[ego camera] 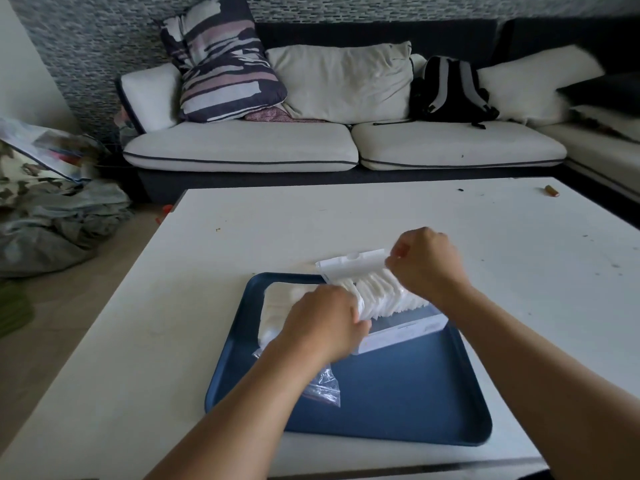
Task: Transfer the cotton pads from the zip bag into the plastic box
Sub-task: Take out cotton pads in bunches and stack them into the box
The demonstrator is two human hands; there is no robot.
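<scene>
A: How much of the plastic box can be seen?

B: Only its front wall; the left end is covered by the left hand, and the inside is filled from view by the cotton pads.

A: And the grip of the right hand?

B: The fingertips are turned away, so what is pinched at the lid cannot be told.

A: The zip bag?

B: Largely hidden under the left forearm; its contents cannot be made out.

A: Anything cut off?

B: The counter is cut by the lower edge, and the small reddish object at its far corner is too small to be identified.
</scene>
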